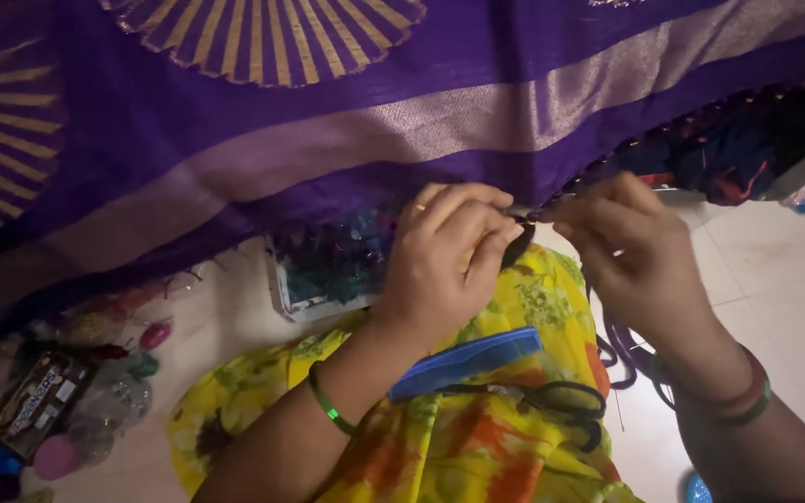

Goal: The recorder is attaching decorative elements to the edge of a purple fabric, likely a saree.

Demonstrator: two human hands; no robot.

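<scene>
We take the purple cloth (328, 121) as our landmark: a woven fabric with pale metallic bands and gold fan motifs, its lower hem carrying dark threads and small knotted tassels.

Just below that hem, our left hand (444, 265) is closed in a pinch, fingertips bunched on the hem threads (525, 224). Our right hand (631, 247), also just below the hem, is likewise closed, thumb and forefinger nipping the same threads; the two pinches nearly touch.

Risk points, as we judge them:
- The threads are fine and dark against dark cloth in dim light. We could catch the wrong strand or lose the grip.
- Pulling too hard may pucker the hem or snap a strand.
- Loose purple cords (617, 349) hang below the hem, by our right wrist, and may tangle.

Further below the cloth, on our lap, lies soft yellow floral fabric (440, 438). On it rest a flat, rigid blue comb (466, 361) and black-handled scissors (566, 402). Either could slide off if we shift.
</scene>
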